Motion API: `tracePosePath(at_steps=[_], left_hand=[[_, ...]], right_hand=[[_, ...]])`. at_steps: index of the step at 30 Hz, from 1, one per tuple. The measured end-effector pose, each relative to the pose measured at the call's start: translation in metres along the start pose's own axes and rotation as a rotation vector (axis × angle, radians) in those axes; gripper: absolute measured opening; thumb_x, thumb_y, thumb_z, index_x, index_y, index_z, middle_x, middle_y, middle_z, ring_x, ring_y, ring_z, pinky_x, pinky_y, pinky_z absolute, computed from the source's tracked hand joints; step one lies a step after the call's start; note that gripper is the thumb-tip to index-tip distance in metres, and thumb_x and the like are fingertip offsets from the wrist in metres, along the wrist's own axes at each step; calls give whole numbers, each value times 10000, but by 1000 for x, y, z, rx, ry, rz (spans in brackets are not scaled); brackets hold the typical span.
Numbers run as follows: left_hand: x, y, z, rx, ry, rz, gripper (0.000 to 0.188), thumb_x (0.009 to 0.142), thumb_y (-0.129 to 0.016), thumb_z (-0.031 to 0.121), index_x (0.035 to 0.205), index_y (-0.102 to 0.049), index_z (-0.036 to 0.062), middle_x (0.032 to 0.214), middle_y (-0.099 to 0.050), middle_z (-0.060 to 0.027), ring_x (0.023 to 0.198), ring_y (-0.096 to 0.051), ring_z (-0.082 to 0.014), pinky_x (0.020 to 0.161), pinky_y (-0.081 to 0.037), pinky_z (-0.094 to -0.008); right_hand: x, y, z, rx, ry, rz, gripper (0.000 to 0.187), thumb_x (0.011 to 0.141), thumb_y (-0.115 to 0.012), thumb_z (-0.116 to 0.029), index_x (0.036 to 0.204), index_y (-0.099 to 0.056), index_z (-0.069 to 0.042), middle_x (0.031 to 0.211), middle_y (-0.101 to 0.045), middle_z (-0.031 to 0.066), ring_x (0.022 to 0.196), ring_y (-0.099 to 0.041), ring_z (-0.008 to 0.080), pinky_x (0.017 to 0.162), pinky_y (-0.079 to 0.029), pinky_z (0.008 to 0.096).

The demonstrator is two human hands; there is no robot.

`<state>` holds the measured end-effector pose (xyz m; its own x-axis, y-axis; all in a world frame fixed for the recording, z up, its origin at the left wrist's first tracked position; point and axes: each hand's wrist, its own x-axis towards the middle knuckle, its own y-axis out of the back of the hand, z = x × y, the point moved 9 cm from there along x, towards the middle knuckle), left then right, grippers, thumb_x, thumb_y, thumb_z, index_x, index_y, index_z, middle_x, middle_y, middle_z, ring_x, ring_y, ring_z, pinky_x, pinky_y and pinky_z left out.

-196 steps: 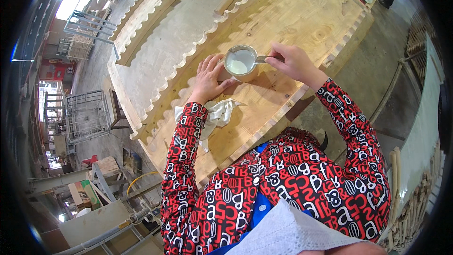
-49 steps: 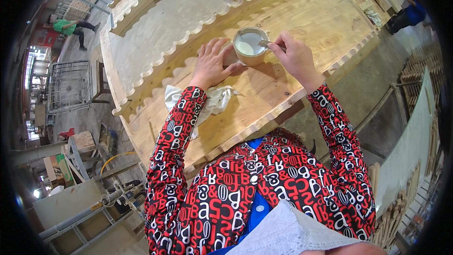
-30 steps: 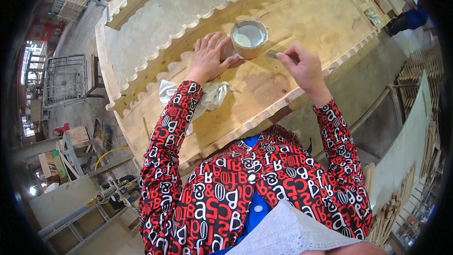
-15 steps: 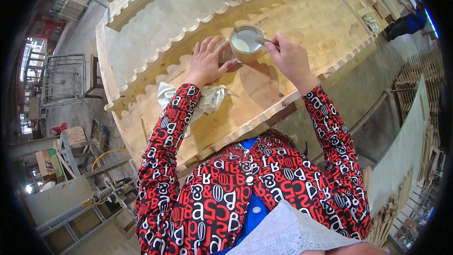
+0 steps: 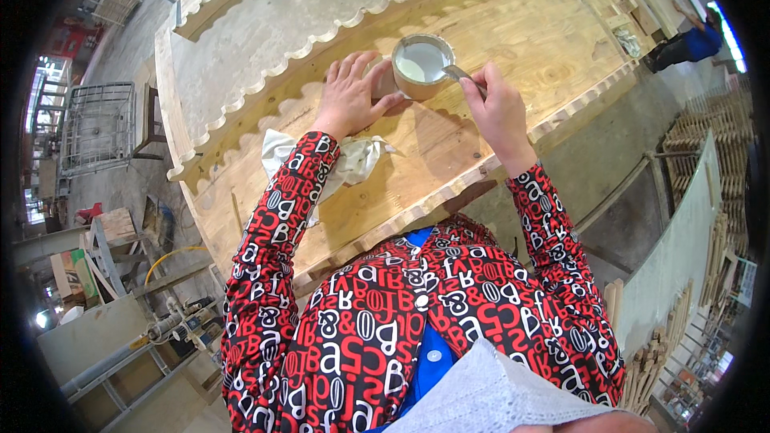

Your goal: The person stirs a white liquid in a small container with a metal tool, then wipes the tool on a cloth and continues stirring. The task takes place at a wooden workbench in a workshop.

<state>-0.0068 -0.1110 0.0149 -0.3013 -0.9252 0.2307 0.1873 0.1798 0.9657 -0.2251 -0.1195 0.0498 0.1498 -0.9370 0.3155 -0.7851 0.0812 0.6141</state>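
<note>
Left hand (image 5: 350,96) lies flat on the plywood panel (image 5: 513,40), fingers spread, thumb touching the side of the cup (image 5: 422,66); grip not closed on anything. Right hand (image 5: 499,108) is fisted on a metal tool handle (image 5: 460,74) whose tip sits in the cup's white liquid. Cup stands on the panel between both hands. White rag (image 5: 353,162) lies crumpled by the left wrist. Green-brown box (image 5: 70,271) on the floor, far left
</note>
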Motion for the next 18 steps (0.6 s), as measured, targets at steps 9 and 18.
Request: tracePosePath(at_steps=[9, 18], left_hand=[[-3, -5, -2, 0, 24, -14, 675, 877, -542, 598, 1360, -500, 129, 1431, -413, -110, 1366, -310, -316, 1129, -222, -481], [-2, -8, -4, -33, 60, -43, 647, 877, -553, 588, 1377, -503, 179, 1440, -409, -82, 1386, -293, -284, 1147, -194, -479]], right_hand=[[6, 8, 6, 81, -38, -19, 214, 910, -632, -256, 875, -545, -63, 676, -639, 113, 618, -640, 313, 538, -468, 413], [31, -11, -3, -51, 67, -58, 230, 908, -631, -278, 875, -552, -64, 706, -651, 128, 664, -646, 339, 572, -476, 436]])
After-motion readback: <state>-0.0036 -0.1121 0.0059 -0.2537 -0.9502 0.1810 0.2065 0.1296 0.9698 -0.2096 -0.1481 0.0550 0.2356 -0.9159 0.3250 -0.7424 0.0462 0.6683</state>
